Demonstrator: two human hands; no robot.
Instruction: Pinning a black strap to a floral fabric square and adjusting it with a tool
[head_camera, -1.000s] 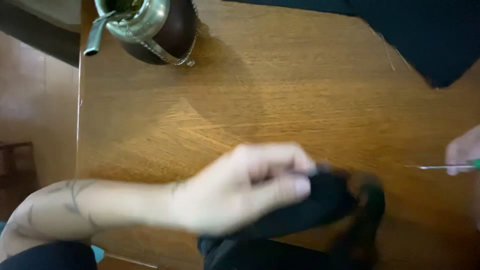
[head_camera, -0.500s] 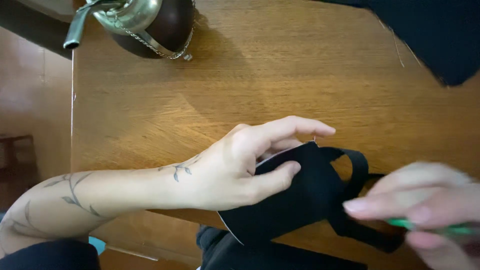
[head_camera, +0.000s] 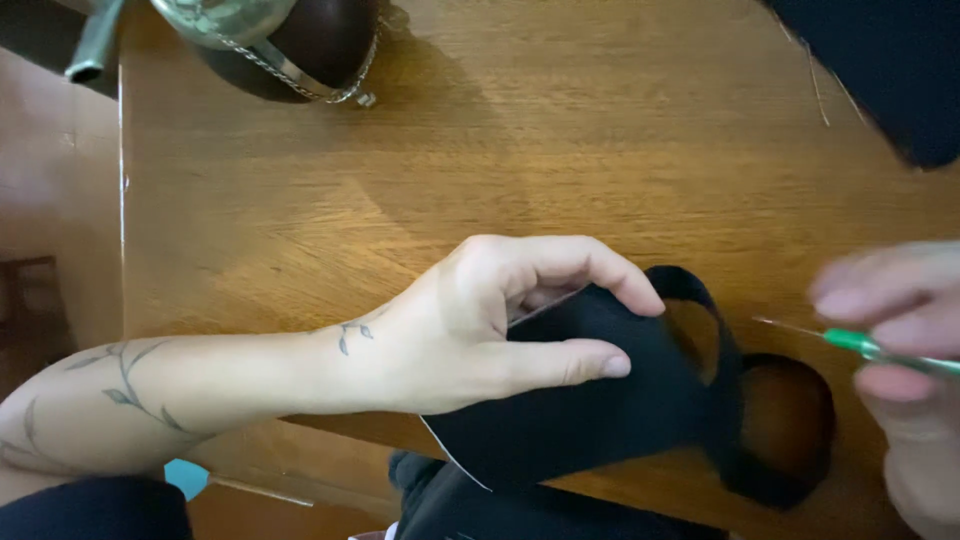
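Left hand (head_camera: 470, 335) pinching black fabric piece (head_camera: 600, 410) with looped straps at near edge of wooden table (head_camera: 500, 150), right hand (head_camera: 900, 340) blurred, closed on thin green-handled tool (head_camera: 870, 345) beside straps, metal-and-brown pot (head_camera: 280, 35) far back.

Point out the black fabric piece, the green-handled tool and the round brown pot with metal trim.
Black fabric piece with loops (head_camera: 590, 420), head view, on the flat body below the left thumb.
Thin green-handled metal tool (head_camera: 860, 343), head view, on the green handle.
Round brown pot with metal trim (head_camera: 325, 40), head view, on the brown body.
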